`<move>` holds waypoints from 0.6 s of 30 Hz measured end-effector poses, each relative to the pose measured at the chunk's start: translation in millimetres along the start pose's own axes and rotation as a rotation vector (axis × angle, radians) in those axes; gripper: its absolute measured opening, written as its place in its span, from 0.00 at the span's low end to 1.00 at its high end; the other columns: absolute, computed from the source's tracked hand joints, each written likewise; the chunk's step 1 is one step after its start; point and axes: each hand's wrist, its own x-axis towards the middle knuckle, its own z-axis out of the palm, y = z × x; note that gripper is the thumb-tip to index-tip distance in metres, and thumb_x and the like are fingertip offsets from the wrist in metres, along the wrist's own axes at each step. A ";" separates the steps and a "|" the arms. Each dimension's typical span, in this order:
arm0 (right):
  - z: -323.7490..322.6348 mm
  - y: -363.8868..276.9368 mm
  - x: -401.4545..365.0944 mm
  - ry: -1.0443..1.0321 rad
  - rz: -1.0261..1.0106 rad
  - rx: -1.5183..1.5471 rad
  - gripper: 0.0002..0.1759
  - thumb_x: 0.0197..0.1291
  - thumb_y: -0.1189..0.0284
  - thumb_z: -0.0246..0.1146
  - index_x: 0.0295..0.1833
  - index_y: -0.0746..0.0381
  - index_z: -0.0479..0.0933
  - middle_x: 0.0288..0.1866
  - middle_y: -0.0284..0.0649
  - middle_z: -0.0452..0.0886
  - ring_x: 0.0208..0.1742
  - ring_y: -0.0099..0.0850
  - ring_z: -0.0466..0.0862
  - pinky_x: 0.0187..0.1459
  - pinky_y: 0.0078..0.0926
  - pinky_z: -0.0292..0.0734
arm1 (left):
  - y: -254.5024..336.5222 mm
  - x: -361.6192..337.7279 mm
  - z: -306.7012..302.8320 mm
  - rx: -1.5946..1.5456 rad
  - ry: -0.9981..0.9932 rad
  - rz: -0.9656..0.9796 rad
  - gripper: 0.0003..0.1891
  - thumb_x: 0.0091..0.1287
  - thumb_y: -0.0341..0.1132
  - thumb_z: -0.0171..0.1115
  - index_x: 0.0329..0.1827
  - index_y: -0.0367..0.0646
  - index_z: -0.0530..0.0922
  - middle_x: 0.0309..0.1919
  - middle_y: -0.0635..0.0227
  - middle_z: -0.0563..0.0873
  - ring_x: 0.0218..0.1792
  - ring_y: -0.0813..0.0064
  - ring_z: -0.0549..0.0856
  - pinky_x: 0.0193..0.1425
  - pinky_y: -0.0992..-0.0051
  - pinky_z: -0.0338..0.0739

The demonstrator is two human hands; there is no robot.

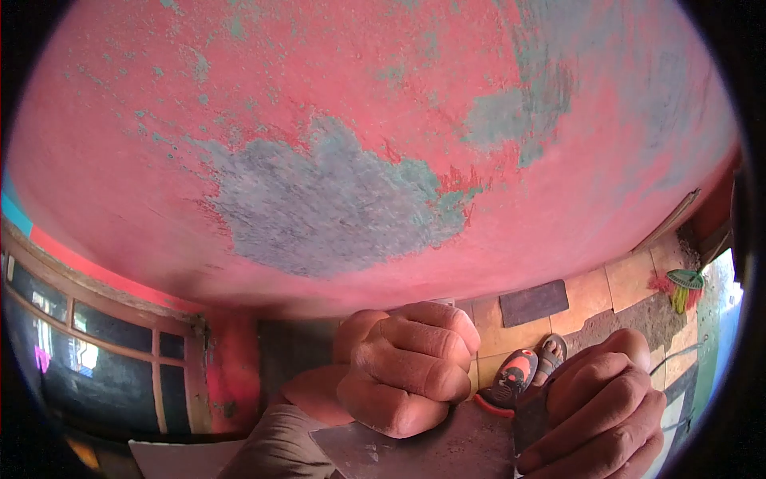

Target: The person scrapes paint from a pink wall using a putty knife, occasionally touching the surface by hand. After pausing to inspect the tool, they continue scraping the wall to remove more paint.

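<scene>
My left hand (411,367) is closed in a fist, low in the middle of the view, with its knuckles toward me. It sits at the upper edge of a flat grey sheet (415,451) and appears to grip it; the thumb side is hidden. To the right, my right hand (602,411) is curled with its fingers wrapped round the dark right-hand side of the sheet. The sheet's lower part runs out of view. Beyond both hands rises a pink wall (511,231) with flaking paint and a large bare grey patch (327,207).
A trousered leg (279,447) shows at the lower left, and sandalled feet (519,375) rest on the tiled floor (582,295). A dark tile (535,303) lies by the wall. A green broom head (686,279) is at right, a framed window (96,343) at left.
</scene>
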 end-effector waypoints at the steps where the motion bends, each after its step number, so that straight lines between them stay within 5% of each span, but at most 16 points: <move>1: 0.8 3.7 0.4 -0.017 -0.037 0.042 0.10 0.49 0.70 0.76 0.39 0.50 0.90 0.32 0.24 0.87 0.33 0.18 0.75 0.29 0.15 0.68 | -0.5 0.1 0.6 0.003 0.007 0.010 0.08 0.55 0.24 0.64 0.26 0.39 0.70 0.29 0.58 0.81 0.23 0.67 0.77 0.31 0.65 0.75; 4: 3.4 16.2 -8.8 0.004 -0.145 0.076 0.08 0.50 0.69 0.75 0.39 0.50 0.90 0.33 0.23 0.88 0.33 0.18 0.74 0.30 0.16 0.68 | 0.6 2.0 1.1 0.011 0.020 0.006 0.09 0.54 0.24 0.64 0.25 0.39 0.70 0.28 0.58 0.81 0.23 0.67 0.77 0.30 0.66 0.74; 8: 1.3 -2.2 -0.8 -0.039 -0.010 0.008 0.08 0.50 0.69 0.75 0.39 0.50 0.90 0.33 0.23 0.88 0.34 0.18 0.74 0.31 0.16 0.69 | 0.1 1.5 0.0 0.024 0.031 0.013 0.09 0.54 0.24 0.64 0.25 0.39 0.70 0.27 0.58 0.81 0.22 0.67 0.76 0.29 0.66 0.74; 11: 8.6 16.6 -9.4 0.034 -0.157 0.065 0.07 0.51 0.69 0.75 0.38 0.50 0.90 0.33 0.22 0.88 0.35 0.19 0.75 0.32 0.16 0.70 | -1.0 0.7 3.5 0.029 0.072 0.018 0.09 0.53 0.23 0.64 0.24 0.39 0.70 0.26 0.58 0.81 0.22 0.67 0.76 0.29 0.66 0.74; 18: 6.6 -4.1 -9.9 0.026 0.030 0.038 0.06 0.52 0.71 0.74 0.37 0.51 0.89 0.33 0.23 0.88 0.37 0.19 0.75 0.34 0.16 0.71 | 0.3 0.0 4.0 0.051 0.058 0.016 0.09 0.53 0.23 0.64 0.24 0.39 0.69 0.25 0.59 0.80 0.21 0.67 0.76 0.27 0.66 0.74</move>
